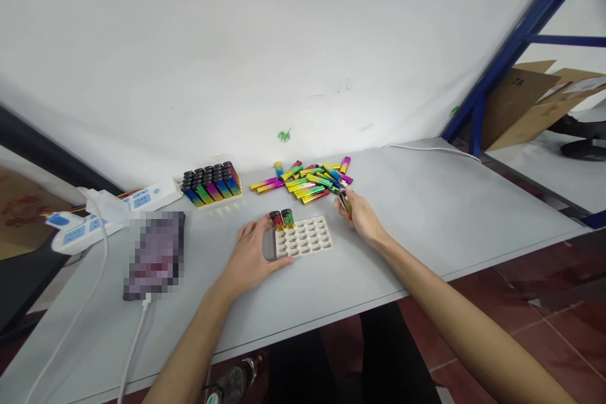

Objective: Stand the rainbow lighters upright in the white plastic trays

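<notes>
My left hand (252,254) grips the left side of a cream tray (307,255) with rows of slots, its thumb along the front edge and its fingers near the back corner. Two lighters stand upright in the tray's back left slots: a red one (277,221) and a green one (288,219). My right hand (357,211) is closed around a lighter (345,202) with a dark end, just right of the tray and by the pile's near edge. Shiny multicoloured lighters (310,182) lie loose in that pile behind the tray.
A block of upright lighters (211,184) stands in another tray at the back left. Left of it are a power strip (101,222), white cables (101,252) and a blurred-out phone-like object (158,255). The wall (303,50) borders the table's back; cardboard boxes (525,101) stand right.
</notes>
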